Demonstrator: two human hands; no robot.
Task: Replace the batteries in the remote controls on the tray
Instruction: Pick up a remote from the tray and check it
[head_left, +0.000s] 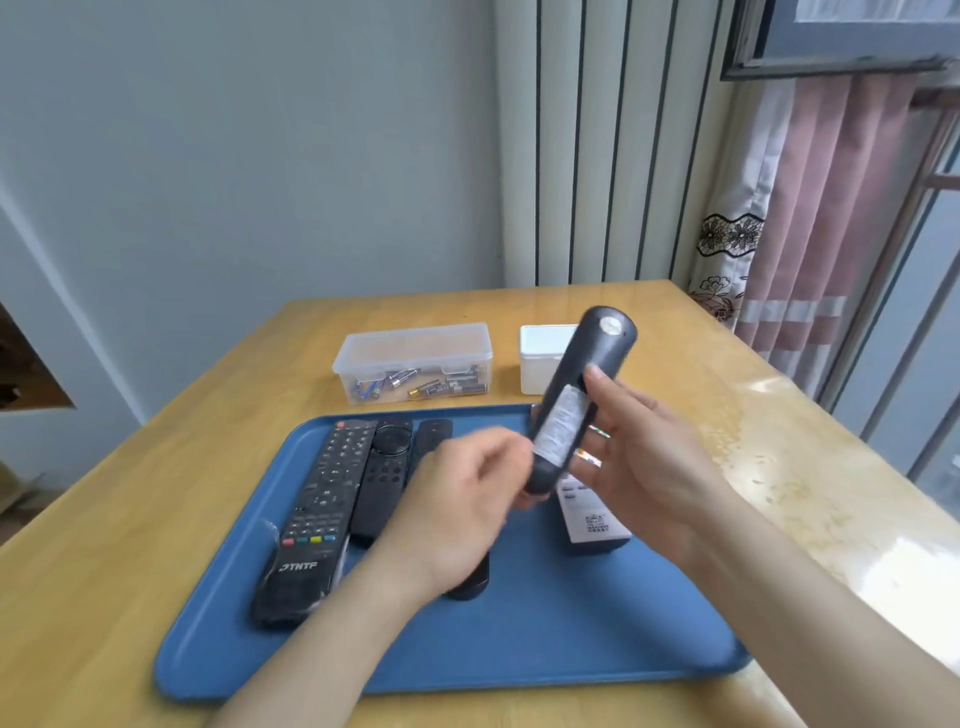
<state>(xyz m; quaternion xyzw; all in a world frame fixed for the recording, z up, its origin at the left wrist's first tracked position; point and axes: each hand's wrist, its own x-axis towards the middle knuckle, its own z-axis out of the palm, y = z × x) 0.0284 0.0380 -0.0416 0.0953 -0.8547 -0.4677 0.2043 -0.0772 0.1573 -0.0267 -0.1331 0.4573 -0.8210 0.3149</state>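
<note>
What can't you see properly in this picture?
Head view:
- Black remote in the right hand: its buttons face away, and the label print is too small to read.
- Left hand: fingertips blurred, so its grip is unclear.
- Dark remote: mostly hidden under the left wrist.
- White box: its walls and the black remote hide the contents.

Single head-worn wide-angle cam, looks forward and down from the near edge of the table (675, 332), close over left hand (452, 499), right hand (649, 457) and tray (519, 649), with wall (260, 156) and curtain (810, 208) filling the top of frame.
</note>
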